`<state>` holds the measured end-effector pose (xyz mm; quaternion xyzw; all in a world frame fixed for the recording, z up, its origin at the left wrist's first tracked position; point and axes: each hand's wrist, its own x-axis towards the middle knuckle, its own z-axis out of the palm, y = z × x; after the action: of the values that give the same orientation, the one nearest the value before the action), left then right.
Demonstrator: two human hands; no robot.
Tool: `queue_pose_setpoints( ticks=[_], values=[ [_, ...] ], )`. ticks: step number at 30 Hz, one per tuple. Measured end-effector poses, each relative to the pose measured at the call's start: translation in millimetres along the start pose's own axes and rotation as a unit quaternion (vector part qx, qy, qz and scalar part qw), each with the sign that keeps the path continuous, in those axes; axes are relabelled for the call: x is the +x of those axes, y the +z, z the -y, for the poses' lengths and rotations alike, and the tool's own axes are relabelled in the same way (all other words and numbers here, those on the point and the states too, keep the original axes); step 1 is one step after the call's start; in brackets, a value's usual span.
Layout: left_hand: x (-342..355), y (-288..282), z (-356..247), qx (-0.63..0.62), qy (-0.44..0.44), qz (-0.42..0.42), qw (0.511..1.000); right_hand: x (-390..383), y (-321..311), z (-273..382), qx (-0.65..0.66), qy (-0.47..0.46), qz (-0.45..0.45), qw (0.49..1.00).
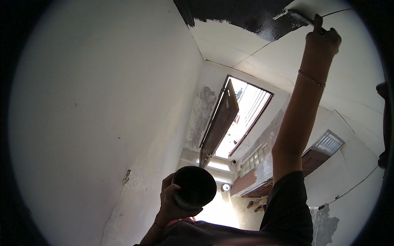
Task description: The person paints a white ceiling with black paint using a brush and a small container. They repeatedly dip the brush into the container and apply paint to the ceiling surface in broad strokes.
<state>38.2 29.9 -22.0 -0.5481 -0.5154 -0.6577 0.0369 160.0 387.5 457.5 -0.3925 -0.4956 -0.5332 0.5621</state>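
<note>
Overhead, part-black ceiling (246, 41), pale wall (102, 102).

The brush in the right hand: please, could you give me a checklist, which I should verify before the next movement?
1. Right hand holds the brush: ok, fingers closed around the handle.
2. Left hand supports the dark container: ok, gripped at its side.
3. Enough contents in the container: cannot tell, the inside is too dark.
4. Dark coat covers the whole pale ceiling: not ok, its edge is ragged and wide pale areas remain.
5. Safe footing: cannot tell, the support underfoot is not visible.
</note>
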Motion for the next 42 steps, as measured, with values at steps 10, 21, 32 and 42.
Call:
queue_pose_setpoints(
  ticks=[10, 21, 32, 42],
  values=[
    [-4.3, -7.6, 7.1, 0.015, 0.003, -0.012, 1.000, -113.2, -55.4, 8.8, 0.750, 0.303, -0.161, 0.566],
    [6.0, -12.2, 11.5, 0.030, 0.006, -0.027, 0.999, -145.3, 130.3, 37.8, 0.475, -0.081, 0.114, 0.869],
    [10.8, -11.4, 13.3, 0.022, 0.014, -0.027, 0.999, -66.6, 38.8, -16.1, 0.399, -0.126, -0.078, 0.905],
    [21.0, -7.9, 10.6, -0.010, 0.032, -0.023, 0.999, -80.8, 11.4, 2.1, 0.477, -0.132, -0.001, 0.869]
  ],
)
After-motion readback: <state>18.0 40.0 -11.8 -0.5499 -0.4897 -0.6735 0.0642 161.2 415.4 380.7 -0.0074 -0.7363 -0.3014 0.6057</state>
